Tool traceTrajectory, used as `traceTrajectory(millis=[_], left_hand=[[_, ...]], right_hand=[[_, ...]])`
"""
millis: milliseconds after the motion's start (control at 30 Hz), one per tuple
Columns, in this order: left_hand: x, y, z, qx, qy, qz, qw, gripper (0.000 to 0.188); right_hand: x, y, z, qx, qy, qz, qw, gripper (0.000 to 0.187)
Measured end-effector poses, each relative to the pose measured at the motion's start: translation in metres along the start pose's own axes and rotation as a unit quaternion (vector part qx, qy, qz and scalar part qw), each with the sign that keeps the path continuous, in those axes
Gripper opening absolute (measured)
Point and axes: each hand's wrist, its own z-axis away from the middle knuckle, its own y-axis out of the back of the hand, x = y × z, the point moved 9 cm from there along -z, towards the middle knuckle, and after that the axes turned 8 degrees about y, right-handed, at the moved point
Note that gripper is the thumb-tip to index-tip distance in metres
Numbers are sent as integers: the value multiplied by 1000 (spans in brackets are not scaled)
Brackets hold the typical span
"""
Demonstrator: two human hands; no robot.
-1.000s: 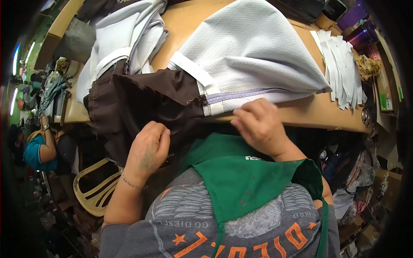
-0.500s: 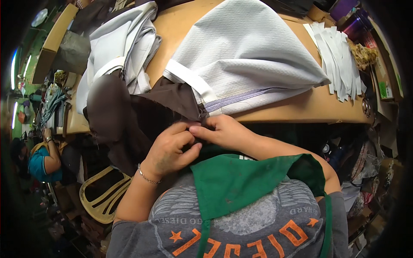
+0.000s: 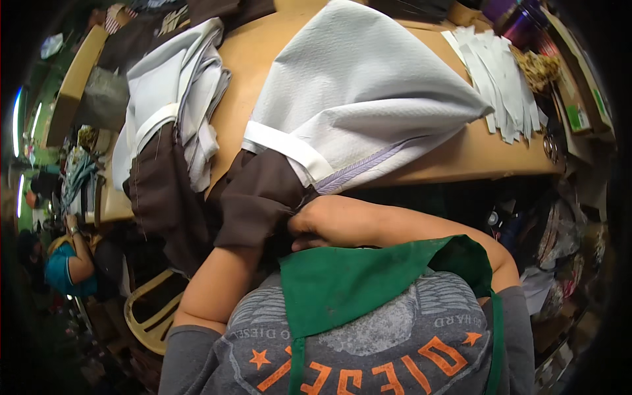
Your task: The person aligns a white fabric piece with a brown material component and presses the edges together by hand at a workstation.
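Observation:
A large light grey textured cloth piece lies spread on the table. It has a white band and a lilac patterned strip along its near edge. Dark brown fabric joined to it hangs over the table's near edge. My left forearm runs up under this brown fabric, which hides my left hand. My right hand is closed at the brown fabric's right edge, just below the white band; its fingertips are partly in shadow.
Stacked grey and brown cloth pieces lie to the left. White strips lie at the table's right end, with scissors beside them. A yellow plastic chair stands at lower left. Another person sits farther left.
My left hand has gone from beside the right hand to inside the brown fabric, which now drapes over its wrist. My right hand has turned and moved slightly down.

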Motion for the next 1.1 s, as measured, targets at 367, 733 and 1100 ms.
traceTrajectory(millis=[367, 733, 1100], left_hand=[[45, -1, -26, -40, -63, 138, 988, 28], [72, -9, -37, -98, -97, 221, 966, 31], [73, -3, -45, -94, -101, 241, 961, 33]], right_hand=[[-56, 54, 43, 73, 95, -8, 993, 14], [32, 173, 178, 649, -8, 349, 676, 7], [52, 181, 188, 664, -55, 297, 684, 8]])
